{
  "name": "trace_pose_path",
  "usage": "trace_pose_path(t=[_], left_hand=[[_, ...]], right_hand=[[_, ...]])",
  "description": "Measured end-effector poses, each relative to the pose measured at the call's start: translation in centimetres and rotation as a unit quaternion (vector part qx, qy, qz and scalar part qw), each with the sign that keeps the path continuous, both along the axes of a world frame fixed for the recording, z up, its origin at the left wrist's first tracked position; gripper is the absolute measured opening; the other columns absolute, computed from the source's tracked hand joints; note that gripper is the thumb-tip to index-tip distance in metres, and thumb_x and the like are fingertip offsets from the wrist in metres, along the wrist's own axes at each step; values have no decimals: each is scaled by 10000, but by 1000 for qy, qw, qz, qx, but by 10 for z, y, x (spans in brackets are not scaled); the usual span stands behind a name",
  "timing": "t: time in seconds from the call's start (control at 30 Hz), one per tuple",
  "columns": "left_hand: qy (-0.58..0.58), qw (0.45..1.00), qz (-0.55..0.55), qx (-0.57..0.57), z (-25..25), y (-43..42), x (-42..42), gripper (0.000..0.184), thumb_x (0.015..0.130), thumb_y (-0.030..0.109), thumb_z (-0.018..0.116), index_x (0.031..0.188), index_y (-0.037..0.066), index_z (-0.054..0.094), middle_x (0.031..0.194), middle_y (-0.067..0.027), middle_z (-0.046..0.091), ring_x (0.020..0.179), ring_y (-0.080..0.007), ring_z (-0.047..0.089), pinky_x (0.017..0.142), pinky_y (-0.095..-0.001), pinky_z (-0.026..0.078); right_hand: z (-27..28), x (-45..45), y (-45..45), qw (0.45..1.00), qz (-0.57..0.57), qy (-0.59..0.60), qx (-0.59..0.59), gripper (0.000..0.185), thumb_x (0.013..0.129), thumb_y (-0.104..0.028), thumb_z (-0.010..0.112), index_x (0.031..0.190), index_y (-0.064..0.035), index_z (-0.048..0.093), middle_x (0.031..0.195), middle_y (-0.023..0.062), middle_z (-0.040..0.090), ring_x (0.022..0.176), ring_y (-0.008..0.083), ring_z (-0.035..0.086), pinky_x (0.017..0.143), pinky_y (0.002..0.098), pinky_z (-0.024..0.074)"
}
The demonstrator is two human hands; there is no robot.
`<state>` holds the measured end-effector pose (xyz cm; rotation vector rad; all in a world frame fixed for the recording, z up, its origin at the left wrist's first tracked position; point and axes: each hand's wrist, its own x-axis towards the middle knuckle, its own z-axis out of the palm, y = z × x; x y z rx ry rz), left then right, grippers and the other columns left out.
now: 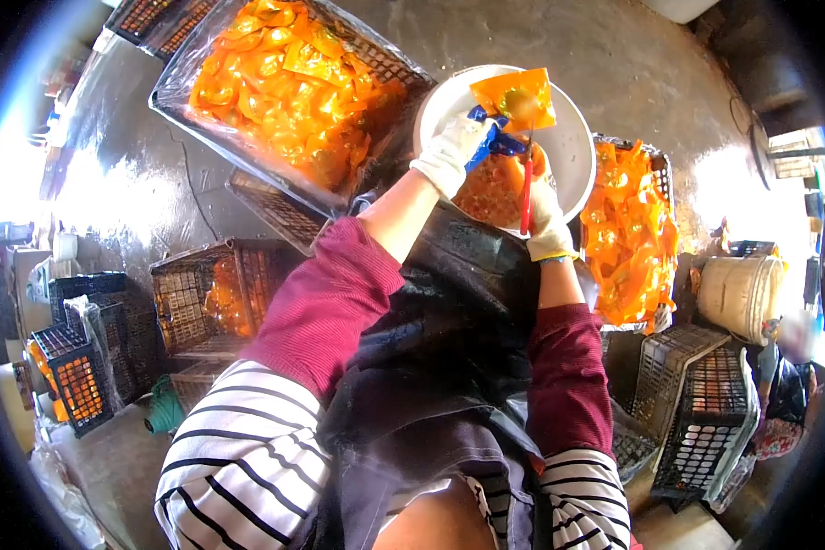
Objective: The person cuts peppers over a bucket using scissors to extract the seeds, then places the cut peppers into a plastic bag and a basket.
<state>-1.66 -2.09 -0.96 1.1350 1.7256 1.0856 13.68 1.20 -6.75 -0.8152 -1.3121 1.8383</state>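
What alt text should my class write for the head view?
A gloved left hand holds an orange piece, a gloved right hand a red-handled tool, over a white bucket. Crates of orange pieces flank it.

In my remote view, the round white plastic bucket (580,170) is in front, w/ one flat orange piece (527,90) over it. On its L is a rectangular dark plastic crate w/ clear lining (390,66); on its R, a rectangular black plastic crate (662,171). Both hold flat orange slices (293,82). Farther R stands a round beige plastic tub (738,298).
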Motion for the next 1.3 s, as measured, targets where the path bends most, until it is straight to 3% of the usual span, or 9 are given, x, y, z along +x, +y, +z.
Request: trace_pose_path(t=[0.17,0.23,0.43,0.67,0.7,0.9,1.1,1.2,1.3], left_hand=[[-28,997,-44,52,-58,25,-11,328,947,173,471,1205,-23,518,1058,-126,621,917,-188,629,836,-264,521],[-196,980,35,8,-57,24,-7,339,945,176,478,1220,-20,506,1042,-116,621,878,-178,629,832,-261,520],[25,999,19,-44,-32,18,-2,309,940,168,493,1190,-9,535,1014,-96,627,821,-163,629,789,-251,526],[-95,992,73,-41,-4,5,-6,266,917,162,512,1118,5,588,993,-77,640,895,-136,600,769,-251,481],[53,997,31,-37,-7,4,-8,259,911,133,511,1129,14,584,997,-80,640,891,-150,593,778,-269,470],[140,984,107,29,-11,0,-12,315,898,269,517,1099,44,610,1035,-170,642,959,-303,608,841,-382,467],[191,981,34,-7,6,-2,-10,315,912,276,486,1085,50,621,1050,-160,642,971,-314,612,860,-400,469],[279,959,32,-26,12,1,-16,299,909,275,490,1068,70,639,1025,-154,651,933,-303,627,835,-383,487],[373,925,65,5,6,9,-22,264,888,265,541,1080,120,650,970,-94,677,865,-263,650,770,-366,503]], right_hand=[[-13,10,10,991,-26,-117,56,394,861,-195,650,1197,-35,519,1045,100,629,979,227,587,845,319,461],[-5,13,10,963,-31,-205,174,368,864,-181,644,1177,-32,520,1019,100,635,954,227,587,833,320,463],[35,7,-7,988,-50,-146,28,291,864,-139,638,1115,-22,548,939,73,632,748,141,587,665,280,475],[27,4,-7,970,-79,-192,131,308,870,-110,624,1155,-26,545,885,73,631,686,121,572,611,253,460],[19,4,-3,968,-70,-198,140,304,874,-110,617,1157,-25,544,875,73,630,679,123,571,605,252,461],[24,15,-2,988,-27,-139,-52,285,901,-146,578,1159,-29,550,867,76,637,654,139,586,563,238,470],[2,11,8,919,-36,-272,284,255,901,-156,588,1129,-42,588,835,71,632,568,123,569,488,254,462],[16,12,5,978,27,-207,20,265,902,-209,599,1104,-37,601,817,79,629,548,121,570,474,255,459],[37,12,-2,961,49,-273,13,284,916,-135,558,1164,3,556,891,101,654,602,165,623,467,253,471]])
